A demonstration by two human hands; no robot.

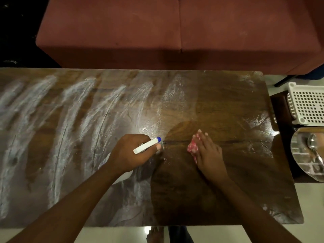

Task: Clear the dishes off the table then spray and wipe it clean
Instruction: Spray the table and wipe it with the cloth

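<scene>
Reaching in from the lower left, the left hand (133,153) curls its fingers round the neck of a white spray bottle (147,146). The bottle's blue-tipped nozzle points right and slightly away from the person, low over the wooden table (228,106), and its body shows white under the wrist. The right hand (208,151) lies palm down with fingers straight and close together, pressing a crumpled red-and-white cloth (192,148) onto the table right of centre. The cloth sticks out at the hand's left edge. The two hands are near each other but apart. White smeared streaks (73,102) cover the table's left half, while the right half looks dark and glossy. A maroon sofa (175,32) stands along the far edge. Off the right end sit a white plastic basket (306,104) and a steel plate (301,155) with a spoon (313,146) on it.
</scene>
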